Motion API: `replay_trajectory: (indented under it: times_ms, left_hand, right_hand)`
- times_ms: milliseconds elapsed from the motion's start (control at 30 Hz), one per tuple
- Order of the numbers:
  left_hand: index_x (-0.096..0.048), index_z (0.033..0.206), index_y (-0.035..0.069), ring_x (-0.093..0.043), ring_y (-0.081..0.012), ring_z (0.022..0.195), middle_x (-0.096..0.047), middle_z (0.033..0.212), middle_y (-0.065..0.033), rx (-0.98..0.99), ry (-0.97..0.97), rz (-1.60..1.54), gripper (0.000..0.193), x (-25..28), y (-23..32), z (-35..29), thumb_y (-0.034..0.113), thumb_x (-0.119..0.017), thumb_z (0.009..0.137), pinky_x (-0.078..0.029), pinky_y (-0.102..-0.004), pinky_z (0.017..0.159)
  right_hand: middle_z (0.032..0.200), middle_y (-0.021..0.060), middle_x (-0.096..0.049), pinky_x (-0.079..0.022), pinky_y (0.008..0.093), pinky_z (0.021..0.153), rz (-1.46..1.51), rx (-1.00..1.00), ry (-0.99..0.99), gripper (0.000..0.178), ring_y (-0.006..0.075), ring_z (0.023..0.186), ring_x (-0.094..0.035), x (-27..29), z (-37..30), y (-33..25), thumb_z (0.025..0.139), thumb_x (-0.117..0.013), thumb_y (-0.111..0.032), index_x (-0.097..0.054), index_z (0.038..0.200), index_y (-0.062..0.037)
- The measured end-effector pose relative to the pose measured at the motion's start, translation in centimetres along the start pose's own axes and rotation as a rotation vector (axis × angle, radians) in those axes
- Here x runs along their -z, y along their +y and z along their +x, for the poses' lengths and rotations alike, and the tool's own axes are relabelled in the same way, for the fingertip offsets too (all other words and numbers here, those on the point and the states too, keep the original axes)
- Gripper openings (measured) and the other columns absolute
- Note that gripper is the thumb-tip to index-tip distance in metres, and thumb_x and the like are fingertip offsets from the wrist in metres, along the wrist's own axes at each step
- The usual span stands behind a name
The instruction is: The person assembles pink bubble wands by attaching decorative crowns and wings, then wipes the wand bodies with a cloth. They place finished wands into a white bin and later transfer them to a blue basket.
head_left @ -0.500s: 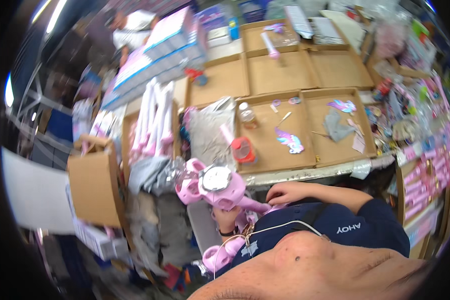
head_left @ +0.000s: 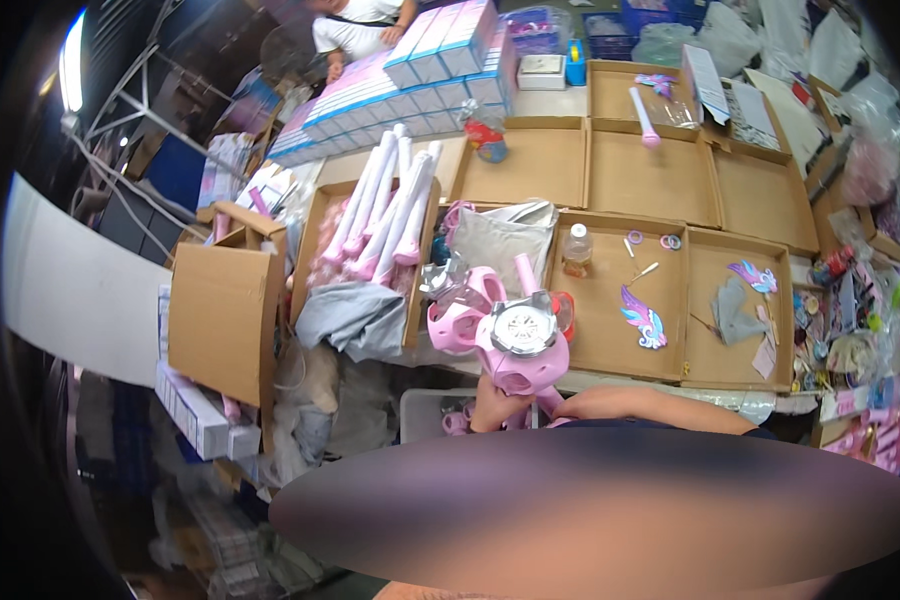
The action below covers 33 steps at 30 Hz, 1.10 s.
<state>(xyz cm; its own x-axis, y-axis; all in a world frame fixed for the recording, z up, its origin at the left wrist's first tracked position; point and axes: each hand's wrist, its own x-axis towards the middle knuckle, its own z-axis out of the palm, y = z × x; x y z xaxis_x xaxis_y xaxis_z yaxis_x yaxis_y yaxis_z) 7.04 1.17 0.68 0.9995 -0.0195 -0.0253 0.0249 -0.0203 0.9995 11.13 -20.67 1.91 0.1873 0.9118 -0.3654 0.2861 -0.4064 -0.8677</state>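
Observation:
My left hand (head_left: 497,405) is wrapped round the underside of a pink plastic toy (head_left: 530,372). The toy has rounded lobes with holes, a silver round piece (head_left: 523,325) on top and a clear plastic part (head_left: 448,285) at its left. Its pink stem runs down toward my right hand (head_left: 573,406), whose fingers are mostly hidden beside it. I hold the toy at the table's front edge. Behind it, a red container (head_left: 565,315) is partly covered. Under my left hand sits a pale plastic bin (head_left: 420,412) with pink parts.
Cardboard trays (head_left: 610,278) cover the table, holding winged decorations (head_left: 643,320) and a small bottle (head_left: 577,250). White-and-pink sticks (head_left: 395,215) fill a box at left, beside a grey cloth (head_left: 355,318). Stacked cartons (head_left: 440,55) stand farther back, near another person (head_left: 363,28).
My view has swung, so the table sits farther right and lower in the picture. The toy now covers much of the red container. My left hand still grips it.

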Motion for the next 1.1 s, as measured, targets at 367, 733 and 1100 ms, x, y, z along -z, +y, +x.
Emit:
replay_trajectory:
  times_ms: [367,733,1100]
  left_hand:
    - [-0.054,0.114,0.002,-0.042,-0.0291,0.114,-0.044,0.121,-0.0148,-0.238,-0.070,0.400,0.069,-5.9,4.5,2.0,0.025,-0.082,0.056,-0.034,-0.0393,0.096]
    - [-0.058,0.112,0.002,-0.041,-0.0330,0.110,-0.044,0.118,-0.0172,-0.336,-0.244,0.904,0.060,-12.6,3.1,4.5,0.033,-0.078,0.064,-0.034,-0.0395,0.096]
    - [-0.063,0.103,0.001,-0.046,-0.0341,0.112,-0.043,0.123,-0.0231,-0.173,-0.168,0.746,0.057,-14.3,3.2,5.5,0.034,-0.080,0.060,-0.038,-0.0385,0.095]
  right_hand:
    - [0.096,0.0108,-0.063,-0.048,0.0424,0.072,-0.273,0.104,0.271,0.032,0.0310,0.086,-0.062,-0.3,-4.3,1.4,0.085,-0.047,-0.028,-0.053,0.116,-0.0224]
    - [0.092,0.0110,-0.065,-0.050,0.0305,0.074,0.192,0.240,1.008,0.050,0.0229,0.082,-0.064,-1.3,-13.3,4.4,0.066,-0.079,-0.028,-0.060,0.108,-0.0073]
    - [0.096,0.0134,-0.062,-0.046,0.0294,0.074,0.555,-0.203,1.586,0.053,0.0177,0.084,-0.059,-3.2,-22.4,13.5,0.072,-0.074,-0.025,-0.053,0.113,0.0006]
